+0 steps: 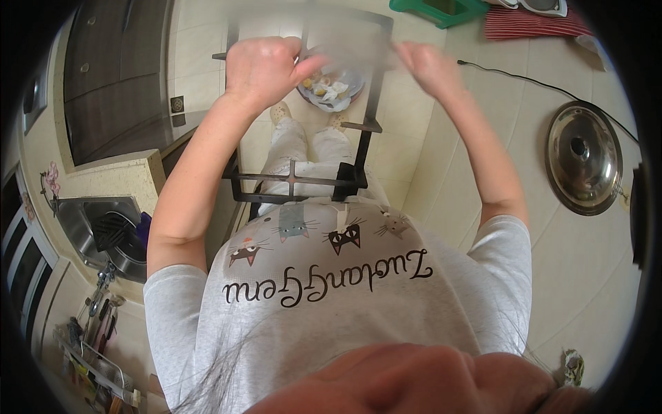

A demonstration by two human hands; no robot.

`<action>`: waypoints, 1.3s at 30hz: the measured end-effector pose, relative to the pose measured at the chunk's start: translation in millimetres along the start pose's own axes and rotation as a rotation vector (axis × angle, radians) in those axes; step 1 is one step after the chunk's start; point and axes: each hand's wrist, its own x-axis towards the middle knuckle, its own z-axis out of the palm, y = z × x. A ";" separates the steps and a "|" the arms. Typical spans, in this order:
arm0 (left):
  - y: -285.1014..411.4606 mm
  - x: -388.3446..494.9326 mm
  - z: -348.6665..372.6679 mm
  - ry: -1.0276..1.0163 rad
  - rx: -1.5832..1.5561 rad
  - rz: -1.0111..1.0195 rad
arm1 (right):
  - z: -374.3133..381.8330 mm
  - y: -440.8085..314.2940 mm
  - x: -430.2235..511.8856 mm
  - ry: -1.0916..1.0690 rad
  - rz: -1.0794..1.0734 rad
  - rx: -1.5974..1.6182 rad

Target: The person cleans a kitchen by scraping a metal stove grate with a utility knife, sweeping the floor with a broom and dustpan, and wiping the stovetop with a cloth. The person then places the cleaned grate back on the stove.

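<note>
Both arms reach forward at the top of the view. Fingers curled and thumb stretched inward, my left hand holds one side of a blurred, see-through greyish sheet. My right hand, itself blurred, pinches the sheet's other side. Too smeared to name its material, the sheet spans the gap between them. Below and behind it is a black metal frame with crossbars and short prongs, in front of my waist; whether a hand touches it I cannot tell. Through the frame shows a bin with a plastic liner, scraps and crumpled tissue.
At left are a steel sink, dark cabinets and a utensil rack. A metal pot lid and a black cable lie at right. A green plastic stool and a red striped cloth are beyond.
</note>
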 end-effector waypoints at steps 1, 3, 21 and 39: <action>0.8 0.0 -1.1 0.007 -0.006 0.005 | -4.6 -0.2 6.2 -0.039 0.031 -0.035; 3.6 1.0 -2.0 0.008 -0.020 0.011 | -10.9 1.3 15.3 -0.013 -0.032 -0.064; 12.3 -1.9 -1.5 0.005 -0.056 0.065 | 21.9 -0.7 -21.1 0.081 0.002 0.055; 9.0 4.8 -1.7 0.004 0.008 0.036 | 22.3 4.1 -20.4 0.119 -0.078 -0.012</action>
